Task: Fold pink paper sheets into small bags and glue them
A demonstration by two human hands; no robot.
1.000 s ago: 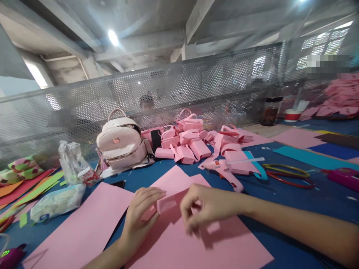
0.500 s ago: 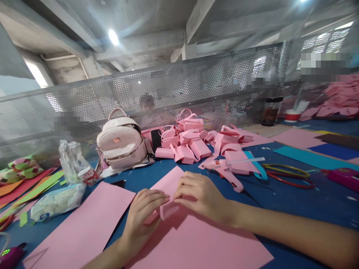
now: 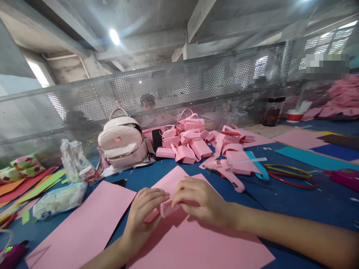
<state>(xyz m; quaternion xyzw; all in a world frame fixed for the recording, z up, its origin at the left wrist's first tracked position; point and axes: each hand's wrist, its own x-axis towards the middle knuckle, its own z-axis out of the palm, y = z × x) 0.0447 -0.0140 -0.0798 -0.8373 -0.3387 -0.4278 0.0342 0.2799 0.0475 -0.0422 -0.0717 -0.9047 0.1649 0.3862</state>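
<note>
My left hand (image 3: 143,216) and my right hand (image 3: 200,200) meet over a large pink paper sheet (image 3: 202,246) on the blue table. Both pinch a small folded pink paper piece (image 3: 167,209) between their fingertips, left hand on its left end, right hand on its right end. A second pink sheet (image 3: 84,228) lies to the left of my left forearm. Another pink sheet (image 3: 169,181) pokes out just behind my hands.
A pile of folded pink paper boxes with handles (image 3: 193,142) sits mid-table beside a pale pink backpack (image 3: 122,144). A pink glue gun (image 3: 227,170) lies right of centre. Plastic bags (image 3: 60,196) and coloured strips are at left. Perforated metal screen (image 3: 179,93) runs behind.
My right hand came up from the sheet to the folded pink piece and now pinches it together with my left hand. The left hand hardly moved.
</note>
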